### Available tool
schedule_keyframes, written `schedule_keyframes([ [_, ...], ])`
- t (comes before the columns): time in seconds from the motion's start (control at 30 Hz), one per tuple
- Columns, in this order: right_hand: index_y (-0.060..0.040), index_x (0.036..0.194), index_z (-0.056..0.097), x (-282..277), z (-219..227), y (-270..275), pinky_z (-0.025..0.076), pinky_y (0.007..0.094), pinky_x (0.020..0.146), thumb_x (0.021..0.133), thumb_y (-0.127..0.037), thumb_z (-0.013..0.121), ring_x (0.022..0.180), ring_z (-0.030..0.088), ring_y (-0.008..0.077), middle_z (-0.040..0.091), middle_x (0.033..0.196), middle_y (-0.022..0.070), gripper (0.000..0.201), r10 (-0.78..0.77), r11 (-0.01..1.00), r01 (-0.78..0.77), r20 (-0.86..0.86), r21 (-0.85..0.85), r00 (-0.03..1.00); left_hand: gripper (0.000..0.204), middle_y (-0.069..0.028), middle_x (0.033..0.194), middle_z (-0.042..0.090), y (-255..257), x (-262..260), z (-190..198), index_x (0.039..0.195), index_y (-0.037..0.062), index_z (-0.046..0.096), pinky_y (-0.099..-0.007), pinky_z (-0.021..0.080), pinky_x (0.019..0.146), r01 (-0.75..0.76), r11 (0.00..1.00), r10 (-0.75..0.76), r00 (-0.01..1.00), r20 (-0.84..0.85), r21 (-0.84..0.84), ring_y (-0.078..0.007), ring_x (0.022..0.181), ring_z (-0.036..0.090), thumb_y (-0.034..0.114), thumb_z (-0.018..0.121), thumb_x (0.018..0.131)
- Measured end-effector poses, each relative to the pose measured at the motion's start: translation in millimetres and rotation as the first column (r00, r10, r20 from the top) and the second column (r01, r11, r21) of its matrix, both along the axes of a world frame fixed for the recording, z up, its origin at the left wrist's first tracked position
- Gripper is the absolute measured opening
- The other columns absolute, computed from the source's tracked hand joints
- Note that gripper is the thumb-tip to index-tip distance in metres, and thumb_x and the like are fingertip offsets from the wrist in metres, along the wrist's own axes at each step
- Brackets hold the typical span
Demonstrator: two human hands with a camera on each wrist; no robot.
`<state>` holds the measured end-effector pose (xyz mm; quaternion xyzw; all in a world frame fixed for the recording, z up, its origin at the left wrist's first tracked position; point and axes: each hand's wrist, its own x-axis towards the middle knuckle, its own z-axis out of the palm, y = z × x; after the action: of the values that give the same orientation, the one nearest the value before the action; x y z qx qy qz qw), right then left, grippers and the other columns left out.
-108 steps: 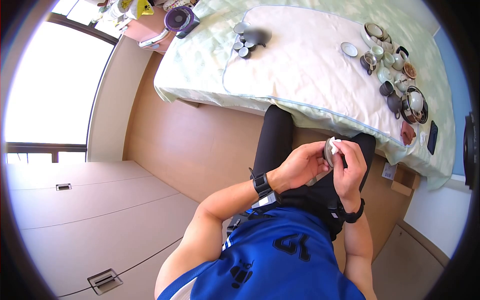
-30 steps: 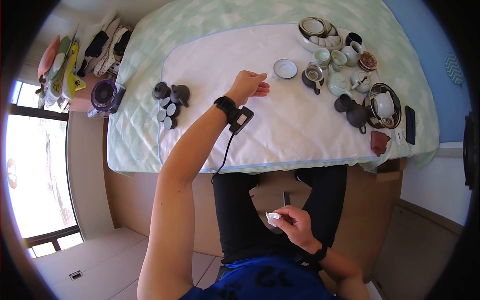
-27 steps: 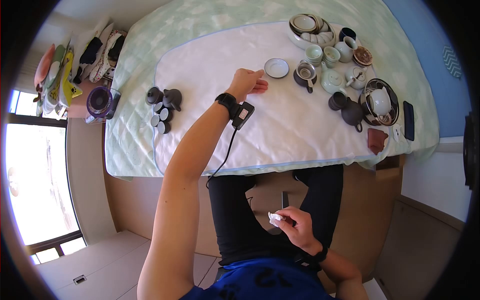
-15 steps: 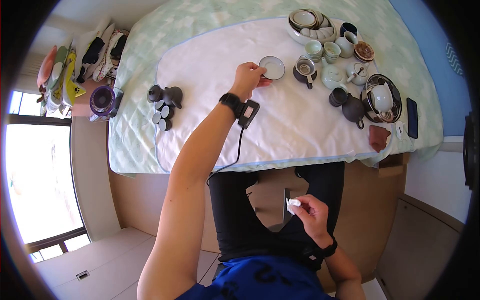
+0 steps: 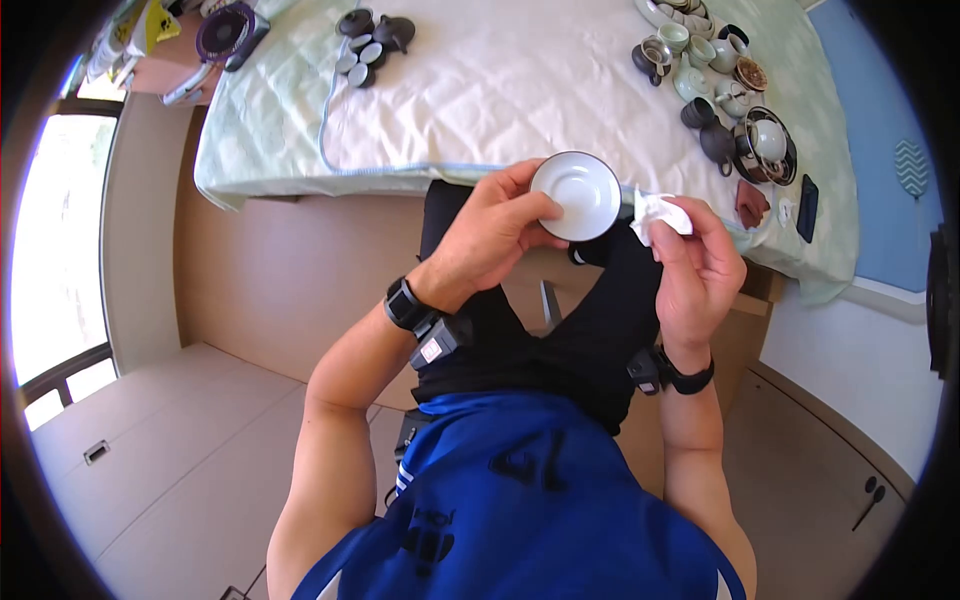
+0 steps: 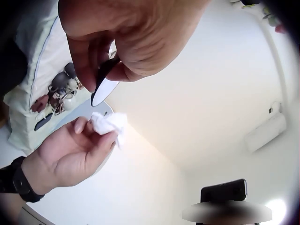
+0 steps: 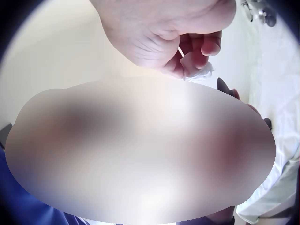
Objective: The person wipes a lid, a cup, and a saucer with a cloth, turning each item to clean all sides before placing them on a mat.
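Note:
In the head view my left hand [image 5: 485, 235] pinches a small white saucer [image 5: 590, 190] with a dark rim, thumb on its inner face and fingers behind. The saucer is held up over the lap with its inside toward my head. To its right my right hand [image 5: 700, 275] pinches a crumpled white tissue [image 5: 657, 217] between thumb and fingers, close beside the saucer's rim. From the left wrist the saucer [image 6: 107, 89] appears nearly edge-on above the tissue [image 6: 111, 125]. A large blur covers much of the right wrist view, where the tissue [image 7: 197, 70] shows under the fingers.
A bed with a white quilted pad [image 5: 480, 110] lies ahead. Dark teapots [image 5: 393, 33] and small dark cups [image 5: 358, 73] stand at its left. More teaware, a pale green teapot [image 5: 692, 82], a metal bowl [image 5: 785, 150], a brown cloth [image 5: 750, 203] and a phone [image 5: 807, 208] are at right.
My left hand has picked the saucer up from the pad and brought it back over the lap. The right hand, still holding the tissue, has risen beside it. The head view has tilted down.

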<state>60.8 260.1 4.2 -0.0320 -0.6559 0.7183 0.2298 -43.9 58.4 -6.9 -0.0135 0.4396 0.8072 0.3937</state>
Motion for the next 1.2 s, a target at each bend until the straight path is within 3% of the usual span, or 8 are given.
schedule_keyframes([
  [0.13,0.0089,0.117,0.071,11,6,-26,0.052,0.0242,0.080,0.095,0.006,0.075,0.091,0.064,0.0113,0.071,0.114,0.0121,0.023,0.034,0.963,-0.026,-0.029,0.267,0.999,0.044,-0.0099,0.121,0.071,-13,39,-10,0.139,-0.0030,0.058,-0.0327,0.061,0.076,0.005,0.971,-0.033,0.993,0.111,0.237,-0.0175,0.099,0.071,-0.001,0.056,0.096],
  [0.3,0.0066,0.115,0.074,29,10,-51,0.054,0.0258,0.077,0.093,0.006,0.075,0.091,0.065,0.0136,0.072,0.113,0.0139,0.022,0.006,0.912,0.007,-0.030,0.410,1.000,0.049,-0.0143,0.133,0.068,-9,64,-19,0.141,0.0025,0.058,-0.0472,0.044,0.116,-0.097,0.897,-0.035,0.957,0.288,0.431,-0.0263,0.129,0.061,0.022,0.048,0.097],
  [0.4,0.0053,0.115,0.074,33,16,-53,0.055,0.0279,0.076,0.092,0.007,0.076,0.091,0.068,0.0176,0.072,0.109,0.0147,0.023,-0.014,0.827,0.051,-0.070,0.559,0.997,0.046,-0.0132,0.135,0.067,-9,70,-5,0.142,0.0056,0.058,-0.0449,0.047,0.113,-0.117,0.805,-0.088,0.946,0.312,0.582,-0.0237,0.130,0.061,0.031,0.045,0.106],
  [0.67,0.0025,0.109,0.074,36,21,-51,0.056,0.0378,0.075,0.079,0.011,0.077,0.084,0.066,0.0308,0.069,0.100,0.0125,0.031,0.025,0.446,0.165,-0.197,0.879,0.980,0.063,-0.0084,0.132,0.065,4,87,-1,0.144,0.0074,0.057,-0.0416,0.052,0.109,-0.055,0.939,-0.004,0.985,0.171,0.340,-0.0206,0.123,0.063,0.058,0.032,0.115],
  [0.9,0.0002,0.106,0.074,44,13,-56,0.056,0.0416,0.078,0.080,0.011,0.075,0.086,0.068,0.0325,0.070,0.101,0.0125,0.029,0.164,0.654,-0.027,-0.108,0.756,0.981,0.067,-0.0107,0.129,0.067,7,90,-3,0.145,0.0057,0.057,-0.0410,0.054,0.107,-0.011,0.950,-0.027,0.993,0.117,0.312,-0.0209,0.123,0.064,0.060,0.034,0.114],
  [1.0,0.0015,0.107,0.074,45,9,-68,0.056,0.0397,0.081,0.085,0.010,0.073,0.089,0.069,0.0323,0.072,0.100,0.0137,0.023,0.082,0.683,0.036,-0.126,0.729,0.989,0.069,-0.0105,0.131,0.067,8,91,-7,0.145,0.0062,0.057,-0.0413,0.053,0.109,0.023,0.940,-0.066,0.991,0.116,0.340,-0.0212,0.126,0.063,0.062,0.034,0.113],
  [1.13,0.0010,0.106,0.073,28,8,-56,0.056,0.0402,0.076,0.077,0.010,0.075,0.085,0.067,0.0321,0.071,0.100,0.0120,0.030,0.014,0.515,0.232,-0.279,0.825,0.960,0.062,-0.0066,0.128,0.066,12,98,9,0.141,0.0084,0.060,-0.0373,0.050,0.109,-0.090,0.953,-0.002,0.953,0.302,0.289,-0.0173,0.124,0.060,0.058,0.033,0.115],
  [1.2,0.0014,0.105,0.072,25,12,-47,0.055,0.0402,0.075,0.077,0.010,0.075,0.085,0.067,0.0318,0.070,0.099,0.0117,0.030,-0.021,0.450,0.245,-0.265,0.859,0.964,0.063,-0.0065,0.129,0.065,13,96,7,0.142,0.0083,0.059,-0.0376,0.050,0.109,-0.094,0.957,0.046,0.983,0.175,0.275,-0.0172,0.124,0.060,0.059,0.032,0.115],
])
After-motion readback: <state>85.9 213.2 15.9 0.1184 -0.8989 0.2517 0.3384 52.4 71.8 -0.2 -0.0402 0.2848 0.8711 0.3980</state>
